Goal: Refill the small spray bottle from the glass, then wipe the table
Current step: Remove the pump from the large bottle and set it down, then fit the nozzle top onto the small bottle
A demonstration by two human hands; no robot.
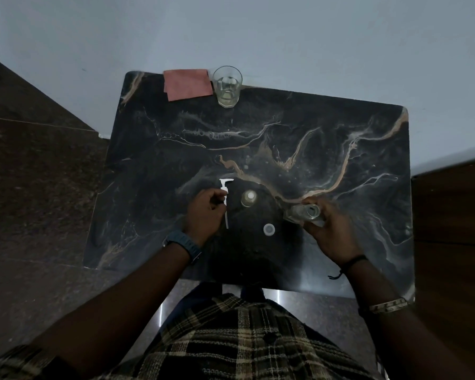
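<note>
Presently noted: left hand point(203, 213) pinching a white plastic pump head point(225, 193), spout at the far end, thin dip tube trailing toward the near edge. Right hand point(331, 229) curled round a clear, cylindrical small spray bottle point(303, 211), tilted on its side, open mouth toward the camera, low over the table point(340, 138). Tabletop glossy black marble-look, veined in tan and white, corners rounded. Between the hands: a small translucent round container point(249, 198) standing upright; nearer, a flat round whitish cap point(269, 229). At the far edge: faceted clear glass point(227, 86), upright, a little liquid at the bottom; just beside it, a pink rectangular cloth point(188, 84), lying flat.
</note>
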